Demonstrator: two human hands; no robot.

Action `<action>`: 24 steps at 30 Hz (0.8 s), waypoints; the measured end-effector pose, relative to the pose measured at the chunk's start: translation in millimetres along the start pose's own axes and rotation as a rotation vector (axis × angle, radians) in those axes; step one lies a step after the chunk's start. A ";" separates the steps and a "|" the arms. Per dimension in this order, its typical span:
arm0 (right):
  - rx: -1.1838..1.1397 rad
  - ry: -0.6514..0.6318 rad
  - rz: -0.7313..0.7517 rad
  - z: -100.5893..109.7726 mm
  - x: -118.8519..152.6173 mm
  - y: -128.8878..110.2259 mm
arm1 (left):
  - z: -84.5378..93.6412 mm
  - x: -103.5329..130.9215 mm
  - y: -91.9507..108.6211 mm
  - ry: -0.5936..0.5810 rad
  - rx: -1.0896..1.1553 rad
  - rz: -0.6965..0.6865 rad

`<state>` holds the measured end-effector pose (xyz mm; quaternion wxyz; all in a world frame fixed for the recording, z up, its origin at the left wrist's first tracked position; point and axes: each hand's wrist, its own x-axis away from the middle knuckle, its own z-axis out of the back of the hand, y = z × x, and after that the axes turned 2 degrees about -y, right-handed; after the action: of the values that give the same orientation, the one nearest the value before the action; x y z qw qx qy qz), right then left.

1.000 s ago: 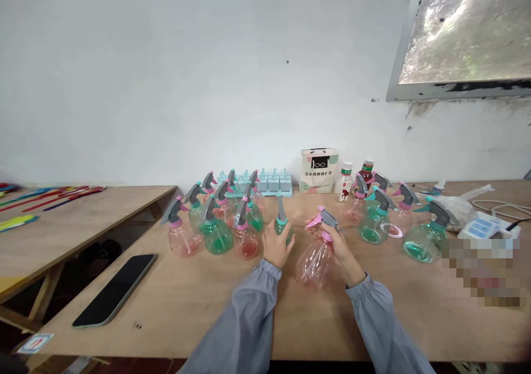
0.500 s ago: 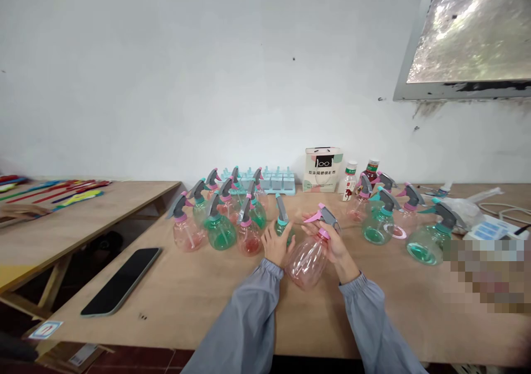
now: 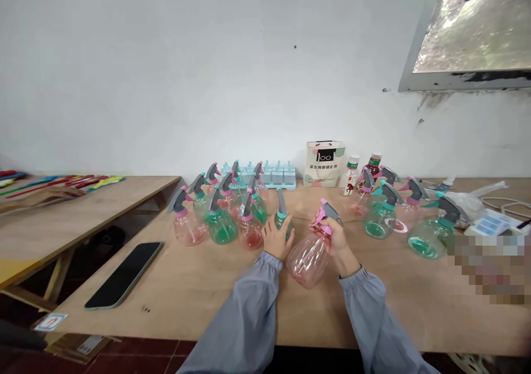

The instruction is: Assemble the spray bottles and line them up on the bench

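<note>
My right hand is wrapped round the neck of a see-through pink spray bottle. That bottle leans, its grey and pink trigger head up and to the right, its round body toward me. Just left of it, my left hand closes round a green spray bottle that stands upright; the hand hides most of its body. Beside my left hand stands a group of pink and green spray bottles, among them a pink one and a green one.
More spray bottles, one green, stand on the right. A phone lies at the left. Behind are a light-blue popsicle mould, a paper bag and two capped bottles. A second table holds colourful strips.
My right fingers have closed more tightly round the pink bottle's neck and trigger, and its head has turned slightly. My left hand stays on the green bottle. The view has shifted a little.
</note>
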<state>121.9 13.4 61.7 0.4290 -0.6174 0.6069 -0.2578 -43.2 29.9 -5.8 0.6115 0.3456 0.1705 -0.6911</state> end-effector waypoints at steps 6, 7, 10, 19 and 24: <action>-0.014 0.037 -0.056 -5.8 1.3 3.4 | 1.9 -1.4 -2.3 -0.021 0.008 -0.027; -0.018 0.037 -0.035 -6.7 1.7 3.5 | 2.7 -1.7 -2.2 -0.024 0.007 -0.025; -0.003 0.057 -0.039 -6.9 2.0 4.8 | 4.4 -2.4 -1.1 -0.026 0.001 -0.015; -0.005 -0.092 0.020 -5.5 -0.2 8.0 | 5.0 -2.7 -0.7 -0.019 0.003 -0.020; 0.073 -0.053 -0.041 -8.8 2.1 9.0 | 7.6 -3.6 -0.3 -0.050 0.010 -0.012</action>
<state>110.1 10.4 58.0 0.4621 -0.6201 0.5727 -0.2720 -45.5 27.5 1.9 0.6096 0.3303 0.1538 -0.7041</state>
